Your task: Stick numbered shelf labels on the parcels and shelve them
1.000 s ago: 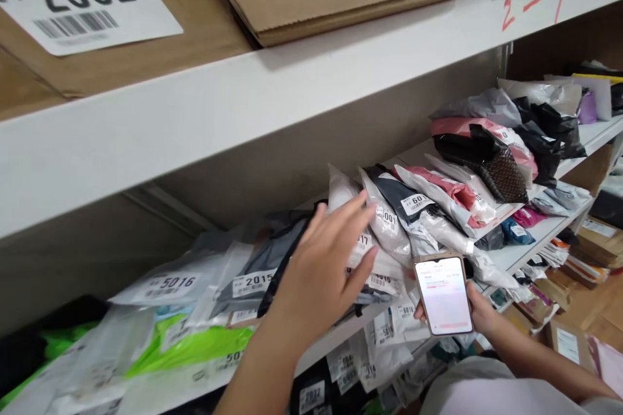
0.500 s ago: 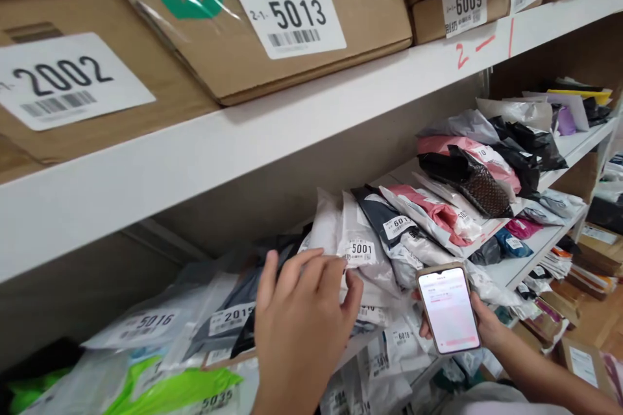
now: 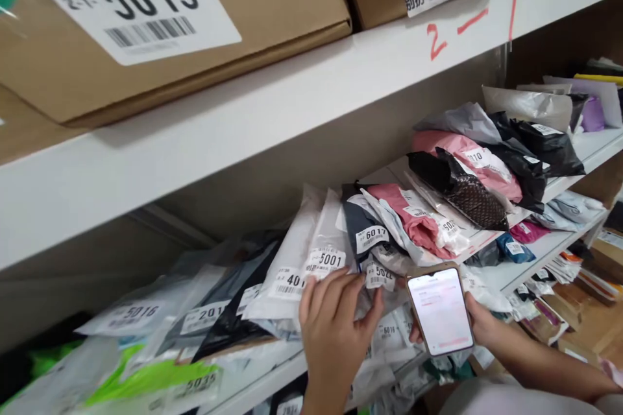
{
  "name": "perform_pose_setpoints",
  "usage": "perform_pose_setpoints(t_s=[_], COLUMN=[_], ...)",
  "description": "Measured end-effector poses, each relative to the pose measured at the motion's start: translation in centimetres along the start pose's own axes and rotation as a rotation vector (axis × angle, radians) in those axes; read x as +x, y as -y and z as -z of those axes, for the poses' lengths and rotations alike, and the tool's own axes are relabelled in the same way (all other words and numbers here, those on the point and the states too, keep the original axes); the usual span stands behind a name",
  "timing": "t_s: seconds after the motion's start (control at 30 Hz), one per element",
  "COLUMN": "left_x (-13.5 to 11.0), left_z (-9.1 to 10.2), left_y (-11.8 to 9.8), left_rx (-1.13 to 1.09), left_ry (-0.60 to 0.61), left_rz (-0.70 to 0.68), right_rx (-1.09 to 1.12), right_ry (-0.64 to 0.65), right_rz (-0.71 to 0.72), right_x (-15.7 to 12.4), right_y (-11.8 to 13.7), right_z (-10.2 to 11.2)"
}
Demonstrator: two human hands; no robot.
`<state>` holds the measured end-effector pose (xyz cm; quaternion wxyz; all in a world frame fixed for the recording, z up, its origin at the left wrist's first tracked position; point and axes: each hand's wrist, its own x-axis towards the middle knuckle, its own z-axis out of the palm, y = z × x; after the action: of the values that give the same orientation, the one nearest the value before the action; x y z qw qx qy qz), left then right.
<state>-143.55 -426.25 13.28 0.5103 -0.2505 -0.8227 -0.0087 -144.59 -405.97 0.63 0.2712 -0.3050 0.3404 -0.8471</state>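
My right hand (image 3: 479,319) holds a smartphone (image 3: 440,312) upright, its lit screen facing me. The text on the screen is too blurred to read. My left hand (image 3: 335,314) is open, fingers bent and thumb apart, at the front of the row of packed bags. Its fingertips lie at the lower edge of a white mailing bag labelled 5001 (image 3: 327,243); whether they press on it I cannot tell. Close by the thumb is a bag labelled 5022 (image 3: 379,274). A dark bag labelled 6017 (image 3: 372,233) lies just behind, and a white bag (image 3: 287,253) is to the left.
Above the bags runs a white shelf edge (image 3: 292,94) marked in red, carrying cardboard boxes (image 3: 272,6). Bags labelled 5016 (image 3: 134,314) and a bright green one (image 3: 146,376) lie at left. Pink (image 3: 462,149) and black bags (image 3: 549,142) fill the right. Lower shelves hold more parcels.
My left hand has moved right and slightly down to the bags by 5001, uncovering the bags at its left. The view has shifted right and closer. The phone stays in my right hand.
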Motion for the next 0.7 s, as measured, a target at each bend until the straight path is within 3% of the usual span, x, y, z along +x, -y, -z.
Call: perform_pose_setpoints(t_s=[0.17,0.3,0.43,0.6,0.7], left_x=[-1.0,-0.4,1.9,4.7,5.0], left_z=[-0.4,-0.8,-0.8,-0.8,-1.1], left_y=[-1.8,-3.5,-4.3,-4.0,-4.3], left_rx=[0.15,0.181,0.123,0.032,0.067], left_ry=[0.057,0.096,0.128,0.344,0.283], left_rz=[0.134,0.262,0.254,0.153,0.217], right_rx=[0.109,0.139,0.099,0.066,0.054], right_ry=[-0.007,0.044,0.027,-0.038,-0.031], right_rz=[-0.029,-0.023,0.013,0.006,-0.031], right_x=[0.1,0.2,-0.4,-1.6,-1.9], right_y=[0.9,1.9,3.4,4.6,5.1], right_z=[0.0,0.5,1.6,2.2,2.4])
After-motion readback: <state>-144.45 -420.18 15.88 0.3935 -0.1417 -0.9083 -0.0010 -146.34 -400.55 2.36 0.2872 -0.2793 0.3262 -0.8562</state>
